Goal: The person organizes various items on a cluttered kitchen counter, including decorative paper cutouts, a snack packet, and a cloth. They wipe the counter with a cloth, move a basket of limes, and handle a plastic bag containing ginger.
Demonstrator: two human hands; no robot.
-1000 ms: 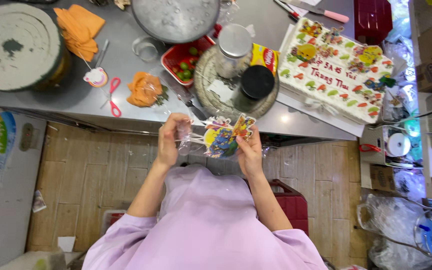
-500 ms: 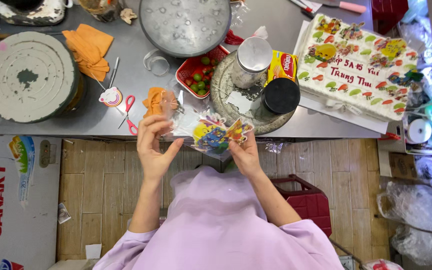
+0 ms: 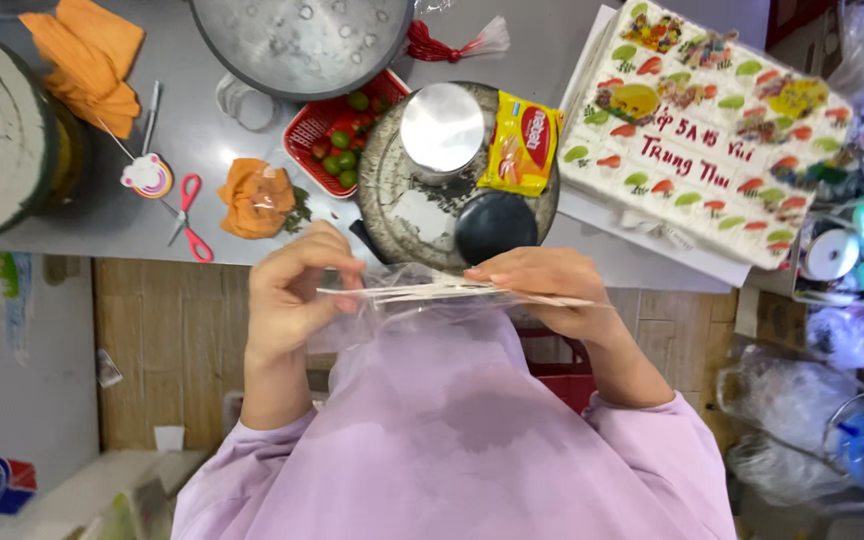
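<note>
My left hand (image 3: 292, 290) and my right hand (image 3: 542, 290) both grip a clear plastic packet (image 3: 422, 293) that holds thin white sticks, held flat and edge-on in front of my chest. The left hand pinches its left end, and the right hand holds its right end from above. The packet hangs just off the near edge of the grey steel table (image 3: 72, 215). Any coloured pieces inside are not visible from this angle.
On the table stand a white decorated rectangular cake (image 3: 702, 130), a round turntable (image 3: 392, 215) with a metal tin, a black lid and a yellow packet, a red basket of small fruits (image 3: 337, 140), a big steel bowl (image 3: 302, 40), red scissors (image 3: 189, 215) and orange cloths (image 3: 252, 195).
The packet, earlier showing colourful toppers face-on, is now turned flat and edge-on. My hands have spread further apart along it and sit closer to the camera.
</note>
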